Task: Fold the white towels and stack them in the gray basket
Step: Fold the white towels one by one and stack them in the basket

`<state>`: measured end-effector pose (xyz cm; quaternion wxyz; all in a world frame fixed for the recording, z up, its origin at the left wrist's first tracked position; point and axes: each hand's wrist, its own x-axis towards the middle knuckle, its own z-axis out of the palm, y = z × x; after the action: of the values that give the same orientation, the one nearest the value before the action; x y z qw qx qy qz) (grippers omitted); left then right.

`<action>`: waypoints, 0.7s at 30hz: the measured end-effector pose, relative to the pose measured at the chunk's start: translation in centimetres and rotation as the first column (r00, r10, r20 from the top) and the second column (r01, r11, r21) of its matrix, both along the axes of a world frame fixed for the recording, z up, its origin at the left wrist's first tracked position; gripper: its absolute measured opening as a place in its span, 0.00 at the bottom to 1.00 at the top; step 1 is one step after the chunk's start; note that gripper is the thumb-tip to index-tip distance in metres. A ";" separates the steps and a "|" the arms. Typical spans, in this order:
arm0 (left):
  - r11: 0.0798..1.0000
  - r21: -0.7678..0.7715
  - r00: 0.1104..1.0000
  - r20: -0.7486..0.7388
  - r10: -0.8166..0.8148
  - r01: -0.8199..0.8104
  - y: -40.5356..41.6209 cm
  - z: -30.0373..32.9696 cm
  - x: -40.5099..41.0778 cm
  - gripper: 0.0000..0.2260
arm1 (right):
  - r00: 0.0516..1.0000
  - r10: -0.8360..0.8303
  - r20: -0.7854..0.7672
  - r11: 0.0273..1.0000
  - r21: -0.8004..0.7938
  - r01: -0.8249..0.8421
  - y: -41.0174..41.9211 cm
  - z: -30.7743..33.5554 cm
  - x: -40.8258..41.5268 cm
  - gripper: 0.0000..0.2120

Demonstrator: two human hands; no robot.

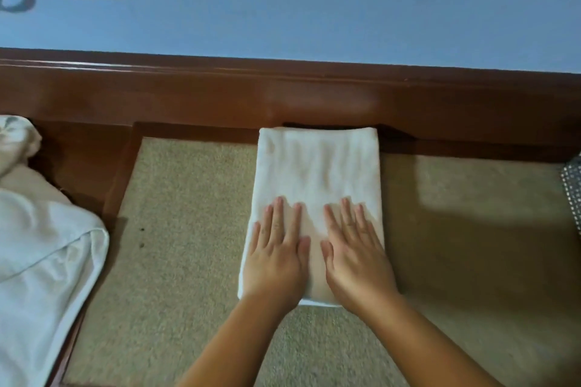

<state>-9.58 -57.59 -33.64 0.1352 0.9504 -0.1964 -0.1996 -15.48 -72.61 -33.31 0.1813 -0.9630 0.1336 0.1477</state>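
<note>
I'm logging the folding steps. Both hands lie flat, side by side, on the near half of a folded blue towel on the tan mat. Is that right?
Not quite: the towel is white, not blue, as the head view shows. The rest holds: the left hand and right hand lie flat, side by side, on its near half, on the tan mat.

Folded white towel (pixel 316 179), flat, centred

Beige woven mat (pixel 188 245) in dark wooden frame (pixel 195 130), folded white towel (pixel 317 173) lying on it
</note>
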 end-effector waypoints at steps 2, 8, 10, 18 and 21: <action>1.000 -0.024 0.998 0.057 0.006 -0.005 0.4 -1.9 0.3 0.28 | 0.996 0.011 0.094 0.999 -0.054 -0.006 -0.5 -2.2 -0.6 0.29; 0.999 0.032 1.000 0.026 -0.015 0.015 0.0 -1.1 0.7 0.28 | 0.986 0.019 0.167 0.988 -0.153 0.007 -0.5 -3.6 -0.5 0.29; 0.999 0.037 1.000 -0.002 -0.031 0.031 0.1 0.1 0.2 0.28 | 0.989 0.031 0.142 0.990 -0.138 -0.011 -0.3 -2.9 -1.0 0.30; 0.952 0.100 0.957 -0.014 -0.289 0.289 5.6 2.0 -6.4 0.39 | 0.968 0.214 0.129 0.972 -0.126 -0.198 1.5 -1.8 -10.0 0.35; 0.942 0.187 0.957 0.027 -0.289 0.279 5.0 1.3 -5.4 0.44 | 0.980 0.185 0.077 0.973 -0.151 -0.172 1.4 -2.3 -8.9 0.38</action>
<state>-14.96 -52.55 -32.37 0.0126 0.9255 -0.3162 -0.2081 -24.38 -71.17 -35.57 0.1032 -0.9874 0.0484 0.1096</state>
